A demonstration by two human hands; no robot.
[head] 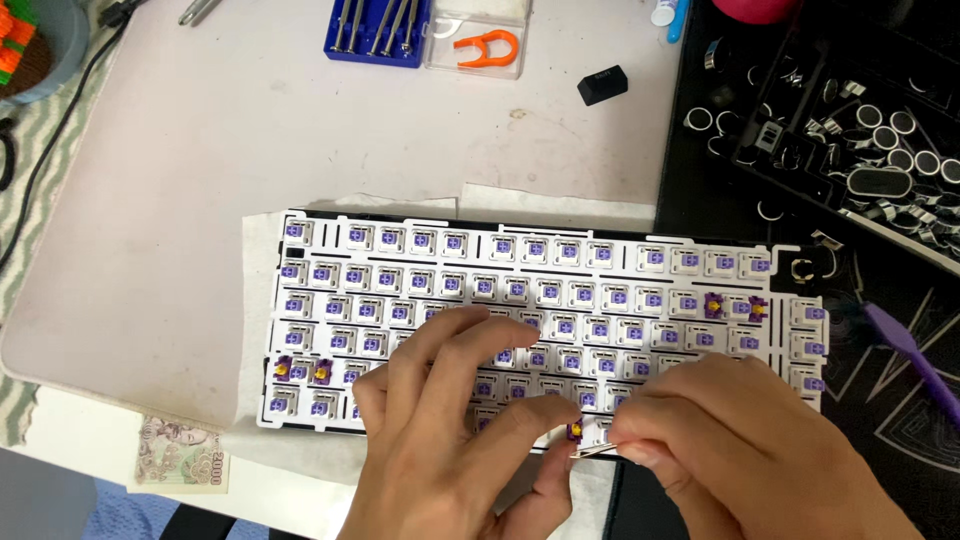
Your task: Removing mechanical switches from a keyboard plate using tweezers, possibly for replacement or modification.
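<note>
While the right hand (pixel 745 450) pinches thin metal tweezers (pixel 597 452) at a purple part (pixel 575 430) on the keyboard's (pixel 540 320) near edge, the left hand (pixel 450 430), holding nothing, steadies it; a slip could bend pins.

Your one head-worn camera looks steeply down from close above the tabletop (pixel 200 200), facing away from you, with your hands at the frame's bottom edge.
</note>
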